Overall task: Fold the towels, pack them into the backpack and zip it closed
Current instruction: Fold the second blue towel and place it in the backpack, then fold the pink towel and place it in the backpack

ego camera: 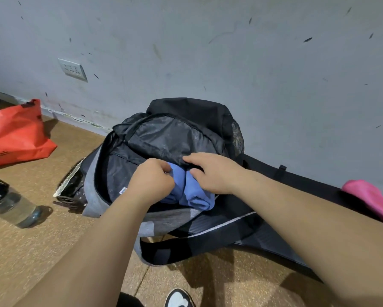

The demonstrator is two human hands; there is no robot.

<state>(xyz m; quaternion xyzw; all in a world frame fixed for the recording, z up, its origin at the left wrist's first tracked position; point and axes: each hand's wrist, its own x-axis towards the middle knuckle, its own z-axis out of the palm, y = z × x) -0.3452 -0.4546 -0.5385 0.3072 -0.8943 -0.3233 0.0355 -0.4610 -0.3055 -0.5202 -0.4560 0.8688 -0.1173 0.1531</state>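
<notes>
A person crouched on the floor works a folded blue cloth towel (195, 196) into the gaping main compartment of a black-and-grey fabric backpack (186, 109) that leans against the wall. The left hand (150, 180) has its fingers curled tight, pinching the towel's upper fold. The right hand (210, 173) lies with fingers nearly straight over the lip of the dark lining and its thumb down against the towel; whether it actually grips that lip cannot be told. The job looks roughly midway: this towel is folded and partly inside, its lower end bulging out over the rim, while a crumpled pink towel (369, 196) waits unfolded to the right on a long flat black bag (263, 238), and the zip stands wide open. The scene is set on a speckled brown, cork-like floor (42, 251) below a scuffed blue-grey wall (230, 52) with a white wall socket (72, 69). A slumped red carrier bag (17, 134) and a clear plastic water bottle (11, 204) lie to the left; the toe of a black-and-white shoe (179, 299) shows at the bottom edge.
</notes>
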